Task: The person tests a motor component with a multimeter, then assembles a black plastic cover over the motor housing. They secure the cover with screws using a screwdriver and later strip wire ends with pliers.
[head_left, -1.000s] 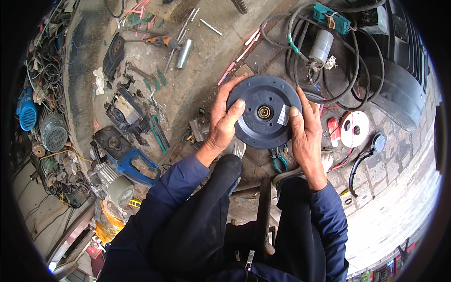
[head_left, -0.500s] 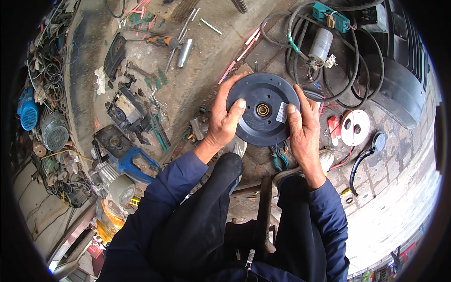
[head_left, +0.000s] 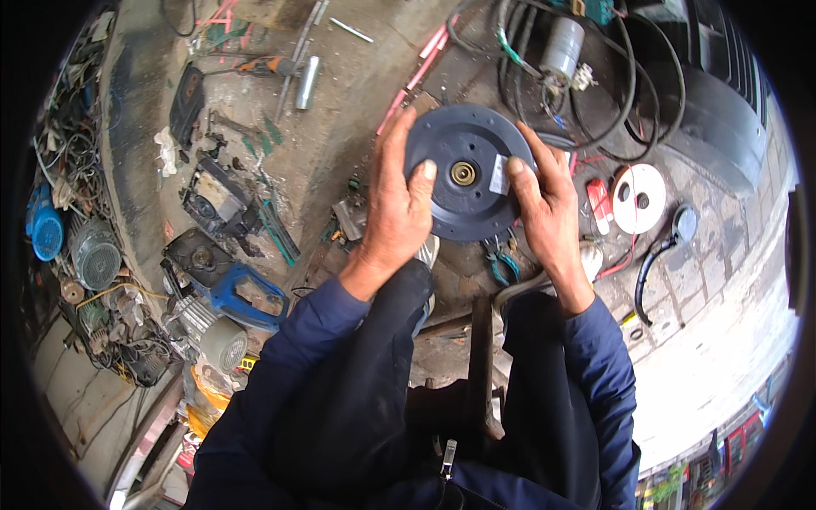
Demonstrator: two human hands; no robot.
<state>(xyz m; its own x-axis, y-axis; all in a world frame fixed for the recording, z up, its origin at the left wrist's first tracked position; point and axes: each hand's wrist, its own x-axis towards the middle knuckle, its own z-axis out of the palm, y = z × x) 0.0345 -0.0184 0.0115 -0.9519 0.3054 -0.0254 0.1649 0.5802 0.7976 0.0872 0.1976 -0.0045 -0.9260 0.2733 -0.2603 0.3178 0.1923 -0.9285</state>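
Between both hands, above the ground past my knees, I hold a round dark grey disc-shaped cover (head_left: 453, 206). It has a brass-coloured ring in its centre hole, small holes around its rim and a white label on the right. My left hand (head_left: 395, 200) grips its left edge, thumb on the face and fingers behind. My right hand (head_left: 548, 204) grips the right edge the same way, its thumb beside the label. The fingers behind the disc are partly hidden. Below the disc, pliers with teal handles (head_left: 503, 268) lie on the ground.
A metal capacitor (head_left: 562, 49) with looped black cables lies at the far right, near a large grey motor housing (head_left: 714, 127). A white spool (head_left: 638, 199) is on the right. Leftward lie a metal cylinder (head_left: 308, 83), a blue saw-like frame (head_left: 246, 297) and a motor (head_left: 223, 343).
The disc stays in both hands and has tilted and turned slightly, with its label now more slanted. The surroundings have shifted a little left and up in the picture.
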